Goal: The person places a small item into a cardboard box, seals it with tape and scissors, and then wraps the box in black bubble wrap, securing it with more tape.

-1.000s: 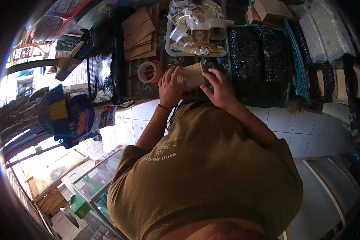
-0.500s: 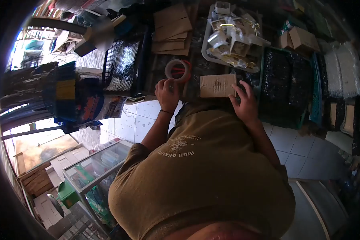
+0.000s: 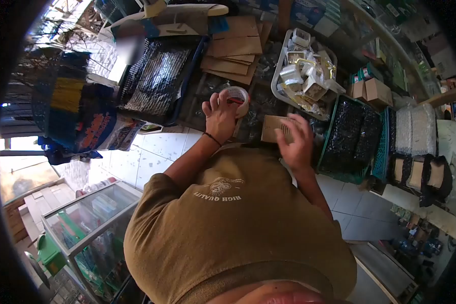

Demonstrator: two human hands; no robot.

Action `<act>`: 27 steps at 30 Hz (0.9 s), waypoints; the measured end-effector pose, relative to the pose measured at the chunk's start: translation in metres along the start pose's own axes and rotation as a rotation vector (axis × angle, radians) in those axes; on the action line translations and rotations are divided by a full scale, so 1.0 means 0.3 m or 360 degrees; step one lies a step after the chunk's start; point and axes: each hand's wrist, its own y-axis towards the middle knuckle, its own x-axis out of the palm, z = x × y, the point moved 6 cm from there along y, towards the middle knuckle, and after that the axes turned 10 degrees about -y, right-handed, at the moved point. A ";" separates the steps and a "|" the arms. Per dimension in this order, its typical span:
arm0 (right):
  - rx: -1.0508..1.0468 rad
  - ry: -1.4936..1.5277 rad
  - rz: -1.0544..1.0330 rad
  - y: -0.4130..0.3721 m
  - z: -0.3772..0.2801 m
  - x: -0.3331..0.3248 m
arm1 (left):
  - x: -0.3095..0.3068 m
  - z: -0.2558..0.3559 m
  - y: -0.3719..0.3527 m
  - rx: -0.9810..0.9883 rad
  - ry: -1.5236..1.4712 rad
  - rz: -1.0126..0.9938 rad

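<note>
My left hand [image 3: 221, 117], with a dark band at the wrist, reaches to a roll of clear tape [image 3: 243, 96] with red showing inside its ring. The fingers are spread and overlap the roll's left side; the thumb is hardly visible. To the right, a small brown cardboard box [image 3: 272, 127] lies at the near edge of the dark work table [image 3: 262, 104]. Over the box's right end is my right hand [image 3: 295, 141], fingers apart and slightly curled, with nothing between them. It hides part of the box.
Flat cardboard pieces [image 3: 235, 48] lie behind the tape. A white tray [image 3: 277, 81] holds several clear-wrapped items. On the left stands a dark blue basket [image 3: 190, 76] with bubble wrap, on the right a green crate [image 3: 325, 147] with black-wrapped parcels. A glass case [image 3: 88, 223] stands lower left.
My view has shifted and tilted. My left hand now overlaps the tape roll, where it was just below it before. My right hand has come from the box's right edge to over its right end.
</note>
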 end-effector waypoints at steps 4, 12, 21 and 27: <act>-0.0288 -0.0205 -0.0222 0.070 -0.185 0.087 | -0.165 0.091 -0.017 0.0311 -0.0092 -0.0089; -0.0336 0.0395 -0.0750 0.052 -0.160 0.161 | -0.290 0.119 -0.106 0.0126 -0.0857 0.0135; 0.0183 0.1140 -0.1213 -0.015 -0.172 0.206 | -0.214 -0.049 -0.199 -0.0831 -0.1619 0.0182; 0.0175 0.1336 -0.1135 -0.019 -0.203 0.182 | -0.202 -0.047 -0.211 -0.1211 -0.1986 0.0110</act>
